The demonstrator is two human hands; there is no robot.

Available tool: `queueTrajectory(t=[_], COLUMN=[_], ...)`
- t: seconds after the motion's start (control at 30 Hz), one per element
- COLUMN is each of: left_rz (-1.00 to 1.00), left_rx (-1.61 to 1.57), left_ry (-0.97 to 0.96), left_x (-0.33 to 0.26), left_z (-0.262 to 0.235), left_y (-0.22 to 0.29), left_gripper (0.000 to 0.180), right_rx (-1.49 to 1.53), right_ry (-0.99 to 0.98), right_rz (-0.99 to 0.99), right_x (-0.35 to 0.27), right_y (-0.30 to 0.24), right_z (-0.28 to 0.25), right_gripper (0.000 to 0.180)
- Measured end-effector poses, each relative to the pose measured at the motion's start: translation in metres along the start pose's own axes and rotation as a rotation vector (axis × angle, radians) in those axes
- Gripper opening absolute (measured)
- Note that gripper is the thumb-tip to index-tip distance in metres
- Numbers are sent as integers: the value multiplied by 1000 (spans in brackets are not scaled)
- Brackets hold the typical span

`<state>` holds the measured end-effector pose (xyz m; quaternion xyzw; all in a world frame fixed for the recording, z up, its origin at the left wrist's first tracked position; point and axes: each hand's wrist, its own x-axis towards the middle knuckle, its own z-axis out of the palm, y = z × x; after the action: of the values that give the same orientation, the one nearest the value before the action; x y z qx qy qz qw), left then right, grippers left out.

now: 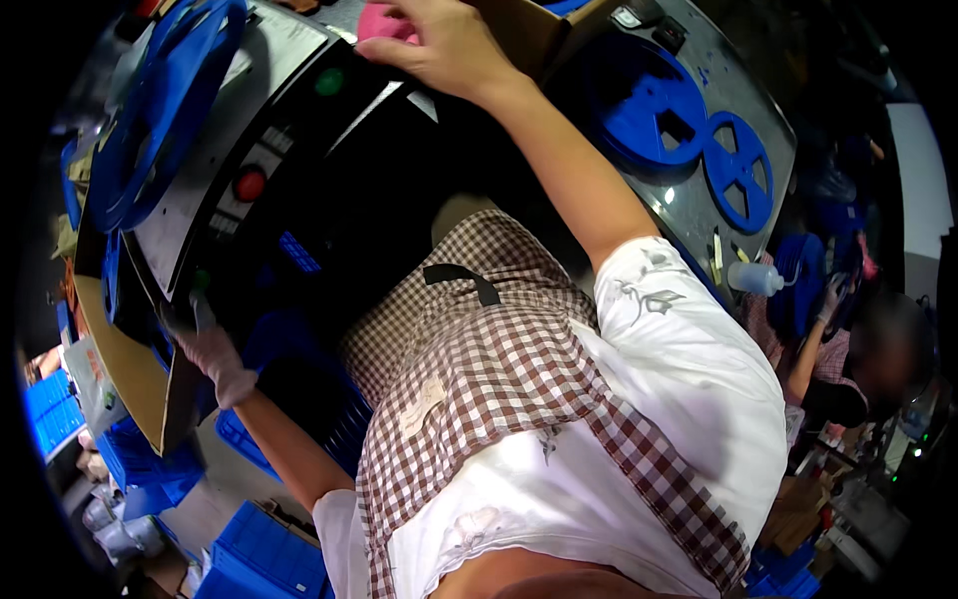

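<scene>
My right hand, bare, reaches to the top of the view. Its fingers curl around a soft-looking pink thing whose kind I cannot make out; part of it is cut off by the frame edge. My left hand wears a pale glove and sits low at the left, at the near end of a dark control panel. Its thumb and a finger stand apart, with nothing seen between them; the fingertips lie in shadow. On the panel are a red button and a green button.
Large blue reels rest on the metal surface at left. More blue reels lie on the right-hand table, near a squeeze bottle. A cardboard box and blue crates stand at lower left. Another person works at far right.
</scene>
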<state>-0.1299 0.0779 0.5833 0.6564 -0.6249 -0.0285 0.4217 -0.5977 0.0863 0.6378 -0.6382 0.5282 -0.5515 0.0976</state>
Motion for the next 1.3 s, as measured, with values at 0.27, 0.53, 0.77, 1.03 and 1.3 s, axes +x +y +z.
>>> queueTrajectory(t=[0.27,0.53,0.77,1.03,1.3], left_rz=[115,279,619,679,677], left_rx=[-84,-81,86,546,684], left_ry=[59,-38,5,-44,-228], left_x=[-28,-1,53,130,159], left_z=[-43,-20,-14,-5,10], left_y=[42,120,168,116,86], left_gripper=[42,36,39,53,50], right_rx=[-763,-895,-941,-454,522], right_ry=[111,43,60,402,-20], right_rz=[793,1364,1443,889,1002], right_x=[-138,-135,-158,-173,-160], right_y=[226,250,279,254,-21], right_z=[-157,-154,-166,-214,-157], right_gripper=[60,114,113,85,69])
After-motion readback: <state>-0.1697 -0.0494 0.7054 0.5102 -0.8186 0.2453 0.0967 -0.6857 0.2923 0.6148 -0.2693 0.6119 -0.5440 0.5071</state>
